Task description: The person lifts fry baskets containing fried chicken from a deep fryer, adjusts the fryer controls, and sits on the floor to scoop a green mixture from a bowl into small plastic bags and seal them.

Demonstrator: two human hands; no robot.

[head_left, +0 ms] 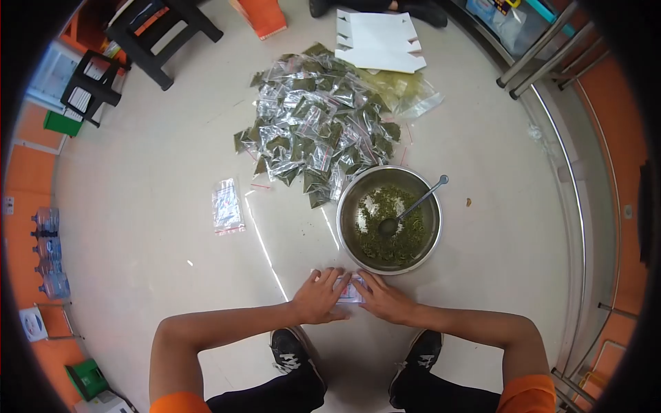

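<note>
Floor, pale, smooth and glossy enough to throw back streaks of light, carries everything in the head view. The left hand and the right hand meet low in the middle over a small clear plastic packet, flat and shiny, which lies on the floor just in front of the bowl. The left fingers are slightly spread with the thumb apart from them; the right fingers angle inward over the packet's other side. Whether either hand's fingers are clamped on the plastic, I cannot tell.

The bowl is round, deep, polished metal, with crumbly, leafy green stuff scattered over its inside. A long-handled metal spoon rests in it, its handle leaning across the right rim. Behind the bowl spreads a heap of filled bags, crinkled clear plastic around dark green contents, many of them puffed into pointed shapes. A flat clear bundle with red edging lies well apart, left of the heap. Beyond sit creased yellowish plastic and folded white card.

Counted: two hands, one bowl, one spoon, one flat bundle, one card, two black stools; the heaped bags overlap too much to number
</note>
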